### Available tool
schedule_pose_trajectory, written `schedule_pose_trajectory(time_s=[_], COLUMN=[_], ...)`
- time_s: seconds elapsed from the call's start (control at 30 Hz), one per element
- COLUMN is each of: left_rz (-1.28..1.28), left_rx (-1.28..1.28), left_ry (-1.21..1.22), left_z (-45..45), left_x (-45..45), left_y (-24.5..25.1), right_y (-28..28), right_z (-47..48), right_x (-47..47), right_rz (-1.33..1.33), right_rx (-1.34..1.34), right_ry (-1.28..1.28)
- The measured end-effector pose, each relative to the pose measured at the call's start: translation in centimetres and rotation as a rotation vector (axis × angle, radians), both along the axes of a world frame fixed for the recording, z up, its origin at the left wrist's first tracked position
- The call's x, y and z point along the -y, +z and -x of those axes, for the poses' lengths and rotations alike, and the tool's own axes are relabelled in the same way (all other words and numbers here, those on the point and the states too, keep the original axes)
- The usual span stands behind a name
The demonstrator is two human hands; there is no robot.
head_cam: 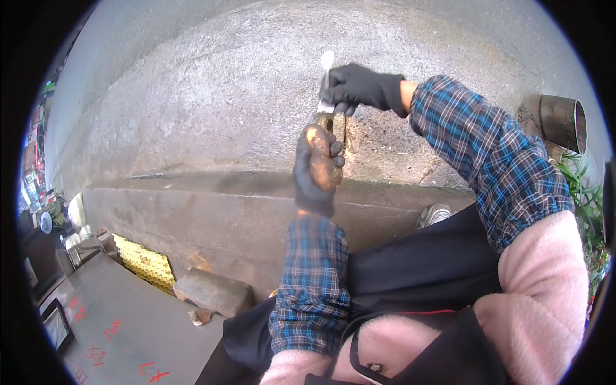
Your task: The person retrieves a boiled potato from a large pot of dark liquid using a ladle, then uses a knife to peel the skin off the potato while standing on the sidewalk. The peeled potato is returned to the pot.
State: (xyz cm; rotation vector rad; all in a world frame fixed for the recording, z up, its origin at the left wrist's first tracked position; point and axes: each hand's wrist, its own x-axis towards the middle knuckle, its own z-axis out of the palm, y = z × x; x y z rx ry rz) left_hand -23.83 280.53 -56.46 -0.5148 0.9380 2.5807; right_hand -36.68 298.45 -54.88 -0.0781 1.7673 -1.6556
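My left hand (304, 175), in a dark grey glove, holds a brown, lumpy, two-lobed root vegetable (325, 169) with a pale yellowish patch at its upper end. My fingers wrap around its right side. Just above it, my right hand (353, 89), gloved alike, grips a slim hand tool (327, 61). The tool's white rounded end points away from me, and a flat pale part (326, 106) shows below my fingers. What kind of tool it is, I cannot tell. A small gap separates that lower part from the vegetable. Beneath both hands a narrow slot (339, 126) runs in the concrete.
A concrete ledge (231, 192) crosses in front of me. At right are a pipe end (560, 120) and green plants (577, 187). A shoe (434, 214) shows by my dark apron. Lower left are a grey board (130, 308) with red writing, a stone block (214, 288) and a yellow textured sheet (144, 260).
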Motion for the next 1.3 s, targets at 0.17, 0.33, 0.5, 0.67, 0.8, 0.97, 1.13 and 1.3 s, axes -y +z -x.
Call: schedule_pose_trajectory(time_s=[0.17, 0.33, 0.5, 0.67, 0.8, 0.97, 1.13, 1.3], left_rz=[0.068, -0.257, -0.208, -0.327, -0.198, 0.030, -0.085, -0.003], left_rx=[0.022, 0.134, 0.106, 0.147, 0.147, 0.220, 0.152, 0.143], left_ry=[-0.048, 0.018, 0.022, 0.022, -0.010, -0.003, -0.004, -0.017], left_z=[-0.3, -0.1, -0.4, -0.2, -0.1, 0.0, 0.1, 0.2], left_x=[-0.4, -0.2, -0.5, -0.5, -1.1, -1.7, -2.0, -1.9], left_y=[0.0, -0.3, -0.1, 0.1, 0.6, 2.0, 2.0, 1.5], right_y=[-0.8, -0.8, -0.5, -0.5, -0.3, -0.1, 0.1, 0.6], right_z=[-1.6, -1.2, -0.6, -0.7, -0.5, -0.7, -0.7, 0.2], right_x=[0.7, 0.9, 0.2, 0.0, -0.2, -0.1, -0.1, -0.7], right_rz=[0.155, 0.087, 0.162, -0.072, 0.139, 0.002, 0.037, 0.019], right_rx=[0.056, 0.118, 0.104, 0.036, -0.021, 0.020, -0.062, 0.019], right_ry=[0.082, 0.003, 0.172, -0.158, 0.378, -0.081, 0.292, 0.051])
